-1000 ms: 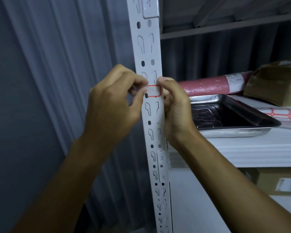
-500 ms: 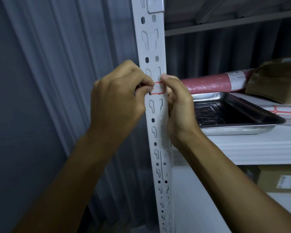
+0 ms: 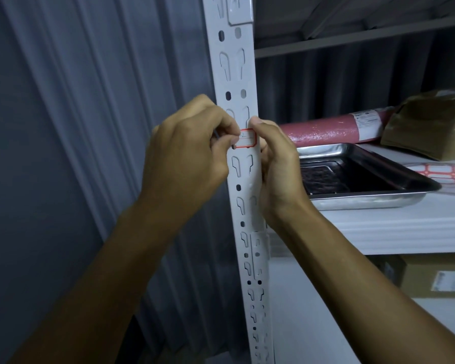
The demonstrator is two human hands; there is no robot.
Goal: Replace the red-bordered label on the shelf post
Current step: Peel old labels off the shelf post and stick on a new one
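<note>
A small white label with a red border (image 3: 247, 138) sits on the front of the white slotted shelf post (image 3: 237, 74), about mid-height in the view. My left hand (image 3: 187, 151) is on the post's left side, its thumb and curled forefinger pinching the label's left edge. My right hand (image 3: 276, 164) is on the post's right side, fingers curled round the post, with the thumb tip at the label's upper right corner. Some faint writing shows on the label, too small to read.
On the white shelf (image 3: 394, 227) to the right lie a steel tray (image 3: 365, 177), a pink roll (image 3: 334, 130), a brown wrapped parcel (image 3: 431, 127) and a sheet of red-bordered labels (image 3: 447, 172). A cardboard box (image 3: 436, 277) sits on the shelf below. Grey corrugated wall stands left.
Both hands stay at the label. The view has shifted a little, so the post and hands sit slightly further right; my left thumb and forefinger have closed more tightly on the label's left edge.
</note>
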